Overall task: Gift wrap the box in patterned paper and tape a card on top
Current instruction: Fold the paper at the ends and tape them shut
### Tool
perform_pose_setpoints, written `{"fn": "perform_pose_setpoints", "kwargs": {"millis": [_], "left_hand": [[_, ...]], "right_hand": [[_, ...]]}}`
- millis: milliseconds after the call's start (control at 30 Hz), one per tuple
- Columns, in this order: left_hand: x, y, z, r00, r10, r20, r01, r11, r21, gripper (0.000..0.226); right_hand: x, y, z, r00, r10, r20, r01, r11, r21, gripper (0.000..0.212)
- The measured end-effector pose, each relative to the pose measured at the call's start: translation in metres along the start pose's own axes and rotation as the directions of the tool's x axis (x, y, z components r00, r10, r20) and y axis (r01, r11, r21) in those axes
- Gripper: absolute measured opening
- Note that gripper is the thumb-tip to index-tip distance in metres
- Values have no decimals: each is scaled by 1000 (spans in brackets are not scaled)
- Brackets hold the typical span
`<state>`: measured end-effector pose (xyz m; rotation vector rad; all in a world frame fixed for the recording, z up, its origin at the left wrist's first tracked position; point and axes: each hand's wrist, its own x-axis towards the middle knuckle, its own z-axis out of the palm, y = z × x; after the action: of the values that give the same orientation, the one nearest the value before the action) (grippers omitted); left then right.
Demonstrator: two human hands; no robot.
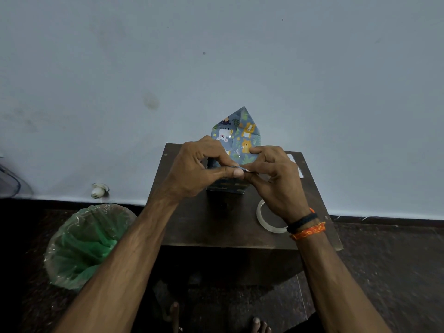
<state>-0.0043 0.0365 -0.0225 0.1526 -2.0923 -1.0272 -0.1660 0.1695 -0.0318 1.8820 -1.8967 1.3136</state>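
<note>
A box (227,186) wrapped in blue paper with cartoon animals stands on the small dark table (216,227). Its far paper flap (240,131) sticks up in a point behind my hands. My left hand (199,169) and my right hand (274,179) meet over the box's near top edge. Both pinch a folded paper flap there between thumb and fingers. A roll of clear tape (266,221) lies on the table, partly under my right wrist. A white card (296,164) lies at the table's far right, mostly hidden by my right hand.
A bin lined with a green plastic bag (84,243) stands on the floor left of the table. The pale wall (216,56) rises just behind the table. A small white object (98,189) sits by the skirting. My bare toes (259,325) show below.
</note>
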Motion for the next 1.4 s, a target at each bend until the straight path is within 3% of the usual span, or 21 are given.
{"fn": "perform_pose_setpoints", "kwargs": {"millis": [267, 400, 467, 833, 1067, 1167, 1267, 1333, 1400], "left_hand": [[2, 3, -2, 999, -13, -37, 17, 996, 86, 5], [-1, -3, -10, 993, -112, -24, 115, 974, 195, 44], [-2, -6, -13, 985, -170, 28, 163, 974, 159, 54], [-3, -21, -15, 973, -226, 49, 229, 972, -51, 37], [-3, -24, -12, 955, -296, -8, 295, 953, -71, 28], [-4, -25, -11, 956, -294, 4, 294, 952, -84, 24], [-6, -25, -9, 955, -298, -14, 294, 949, -111, 28], [-7, -25, -7, 951, -306, -48, 293, 938, -183, 47], [-7, -24, -6, 937, -343, -65, 319, 917, -241, 67]], "right_hand": [[-2, 1, 0, 1000, -18, -3, 18, 1000, 11, 12], [-2, 2, 0, 1000, -26, 5, 26, 1000, -16, 15], [-1, 2, 1, 1000, -13, -8, 13, 1000, -6, 14], [0, -2, 1, 999, 14, -35, -14, 1000, -1, 15], [-2, -3, 3, 981, 152, -120, -140, 985, 99, 28], [-2, -2, 4, 950, 289, -116, -247, 928, 280, 52], [-2, 3, 8, 882, 469, 38, -436, 783, 444, 89], [-4, 8, 12, 824, 536, 182, -542, 656, 525, 95], [-4, 12, 15, 791, 536, 297, -600, 582, 548, 84]]}}
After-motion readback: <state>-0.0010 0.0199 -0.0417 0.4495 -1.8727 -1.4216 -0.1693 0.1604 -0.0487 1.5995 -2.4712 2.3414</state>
